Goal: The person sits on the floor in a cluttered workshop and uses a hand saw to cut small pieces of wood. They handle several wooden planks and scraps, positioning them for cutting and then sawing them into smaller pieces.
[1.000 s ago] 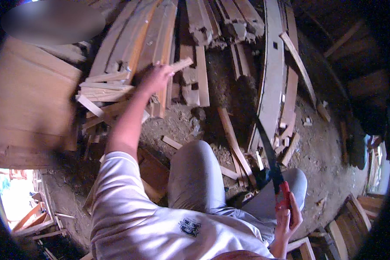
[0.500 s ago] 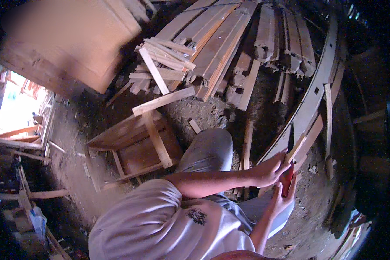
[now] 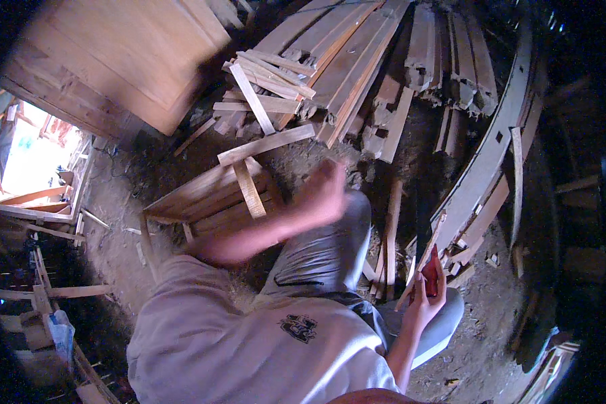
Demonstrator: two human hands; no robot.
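Head view: a person seated on a dirt floor among scrap wood, seen from above, wearing a pale shirt and grey trousers.
Change: half a second ago both hands met at the saw by the right knee; the left hand has since swung away to the person's left and now shows as a motion blur above the left knee. A second ago that same hand reached far forward to a short stick in the pile.
Meaning: the work seems to be between strokes, with the saw kept ready in one hand and the other hand free to fetch or steady wood.
Left hand (image 3: 324,192): blurred in mid-swing; how far it is open cannot be told, and nothing is seen in it.
Right hand (image 3: 425,301): closed around the red handle of the saw, held low by the right knee.
Saw (image 3: 425,229): dark blade rising up and away from the right hand, its tip towards the planks.
Crate (image 3: 212,202): a low slatted wooden frame just left of the left hand, a loose slat lying across it.
Stick pile (image 3: 269,81): short offcuts heaped beyond the left hand, well apart from it.
Planks (image 3: 357,54): long boards lying side by side beyond the pile.
Curved beam (image 3: 498,141): a long bent timber just beyond and right of the saw.
Panel (image 3: 114,60): a large flat board far left of the left hand.
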